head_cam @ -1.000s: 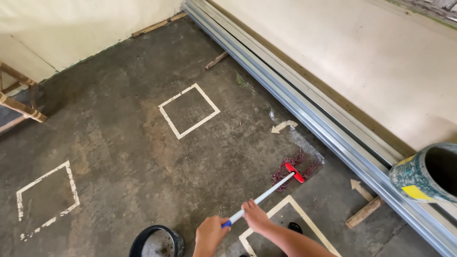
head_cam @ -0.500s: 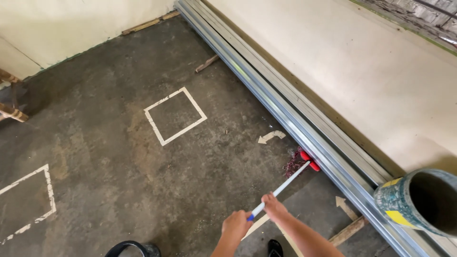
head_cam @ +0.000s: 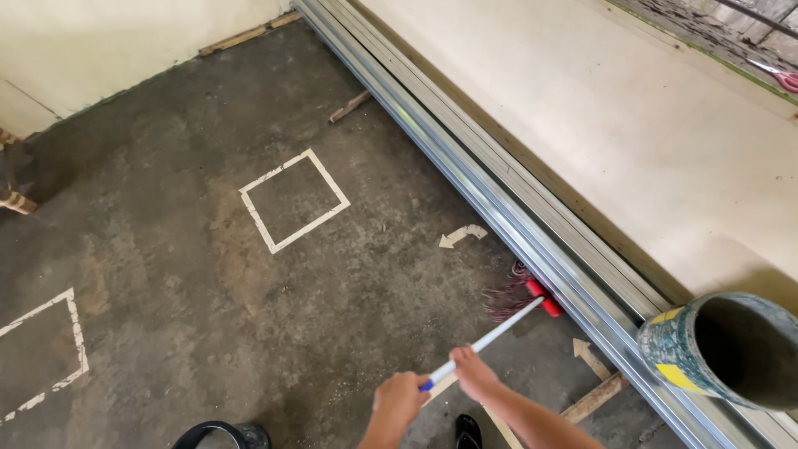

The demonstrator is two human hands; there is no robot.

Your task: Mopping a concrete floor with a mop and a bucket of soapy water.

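Fingers of left hand (head_cam: 397, 402), right hand (head_cam: 474, 374) clenched round one broom (head_cam: 499, 328).

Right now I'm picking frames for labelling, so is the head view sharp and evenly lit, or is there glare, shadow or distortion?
Head view: mostly sharp, with even, soft daylight; mild glare runs along the metal rails; the bucket at the right edge is near, slightly soft, and casts a shadow on the pale board; wide-angle bending shows toward the edges; both hands, left hand and right hand, look crisp on the broom handle.

Dark concrete floor (head_cam: 166, 274) with white taped squares (head_cam: 293, 199), pale wall (head_cam: 108, 50), metal rails (head_cam: 515, 216) alongside a plywood sheet (head_cam: 632, 141)
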